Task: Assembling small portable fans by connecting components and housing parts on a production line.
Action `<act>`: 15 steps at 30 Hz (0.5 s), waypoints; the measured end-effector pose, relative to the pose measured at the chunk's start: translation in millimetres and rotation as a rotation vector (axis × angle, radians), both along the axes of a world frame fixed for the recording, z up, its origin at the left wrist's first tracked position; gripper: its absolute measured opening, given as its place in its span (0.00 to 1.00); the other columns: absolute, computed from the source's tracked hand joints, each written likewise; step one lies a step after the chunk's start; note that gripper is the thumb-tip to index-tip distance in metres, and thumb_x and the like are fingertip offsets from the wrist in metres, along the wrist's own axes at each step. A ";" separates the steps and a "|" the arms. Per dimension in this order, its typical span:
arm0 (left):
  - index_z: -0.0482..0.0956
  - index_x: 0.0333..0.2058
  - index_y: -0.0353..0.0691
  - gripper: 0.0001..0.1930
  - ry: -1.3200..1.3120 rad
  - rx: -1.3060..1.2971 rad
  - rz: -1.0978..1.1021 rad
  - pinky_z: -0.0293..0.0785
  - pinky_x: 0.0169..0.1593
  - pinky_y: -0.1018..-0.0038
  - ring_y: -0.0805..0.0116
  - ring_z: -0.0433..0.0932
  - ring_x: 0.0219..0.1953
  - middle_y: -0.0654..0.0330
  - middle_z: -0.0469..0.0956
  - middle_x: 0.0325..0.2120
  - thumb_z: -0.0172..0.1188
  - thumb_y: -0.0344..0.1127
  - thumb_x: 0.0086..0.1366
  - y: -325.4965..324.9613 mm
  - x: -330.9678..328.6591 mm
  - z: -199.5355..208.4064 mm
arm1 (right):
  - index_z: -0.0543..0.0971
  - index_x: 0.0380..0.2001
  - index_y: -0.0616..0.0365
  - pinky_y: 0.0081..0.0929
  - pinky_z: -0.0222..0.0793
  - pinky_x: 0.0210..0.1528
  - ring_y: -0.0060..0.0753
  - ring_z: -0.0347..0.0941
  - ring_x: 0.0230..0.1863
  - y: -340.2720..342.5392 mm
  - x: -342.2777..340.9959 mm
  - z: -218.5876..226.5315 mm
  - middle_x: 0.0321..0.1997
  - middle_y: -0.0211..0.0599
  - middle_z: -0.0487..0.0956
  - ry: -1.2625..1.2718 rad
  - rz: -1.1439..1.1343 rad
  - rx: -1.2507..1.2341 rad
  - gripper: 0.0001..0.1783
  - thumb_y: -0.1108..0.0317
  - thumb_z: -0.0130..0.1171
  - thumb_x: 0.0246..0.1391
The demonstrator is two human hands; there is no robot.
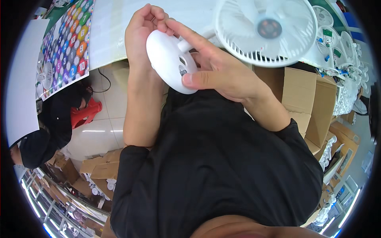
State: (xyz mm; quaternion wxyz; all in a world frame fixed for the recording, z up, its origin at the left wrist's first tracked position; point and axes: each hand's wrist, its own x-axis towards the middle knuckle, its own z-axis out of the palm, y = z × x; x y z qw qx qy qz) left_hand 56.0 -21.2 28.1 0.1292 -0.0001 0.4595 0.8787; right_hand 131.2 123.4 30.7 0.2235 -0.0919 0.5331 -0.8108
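Observation:
A white electric fan (164, 59) lies tilted across my hands, its round base toward me and slightly left. The caged fan head, with pale blades and a dark hub, extends to the right over the table. My left hand (139, 39) is closed about the far left edge of the base, fingers curled near the stem. Around the base's right side wraps my right hand (224, 71), index finger along the stem. Its thumb presses beside a small dark part at an opening in the base. The base's underside is hidden.
The white tabletop (113, 27) carries a colourful sheet of numbered circles (71, 47) at the left. Fan housings with green circuit boards (328, 37) crowd the right. An open cardboard box (299, 93) stands right of me. A person in black (59, 119) is at left beside a red stool (85, 114).

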 end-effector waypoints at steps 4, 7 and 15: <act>0.69 0.23 0.40 0.19 0.253 -0.059 0.082 0.62 0.37 0.73 0.69 0.65 0.27 0.61 0.67 0.19 0.35 0.38 0.71 7.7 20.5 1.9 | 0.45 0.72 0.60 0.26 0.59 0.61 0.40 0.61 0.63 -1.6 2.3 -0.6 0.68 0.52 0.59 -0.068 0.002 -0.140 0.48 0.72 0.60 0.52; 0.70 0.23 0.39 0.20 0.568 -0.104 0.183 0.61 0.40 0.73 0.68 0.65 0.29 0.60 0.68 0.21 0.35 0.39 0.71 9.6 31.0 5.3 | 0.46 0.71 0.62 0.25 0.61 0.59 0.42 0.64 0.60 -4.7 3.0 -1.5 0.65 0.57 0.62 -0.143 -0.017 -0.273 0.48 0.71 0.61 0.53; 0.70 0.22 0.39 0.19 0.412 -0.160 0.174 0.57 0.44 0.74 0.67 0.65 0.33 0.58 0.70 0.26 0.36 0.39 0.68 0.9 29.0 16.8 | 0.46 0.71 0.64 0.27 0.65 0.56 0.42 0.66 0.57 -6.4 6.0 -4.0 0.62 0.57 0.64 -0.069 0.038 -0.260 0.50 0.70 0.65 0.52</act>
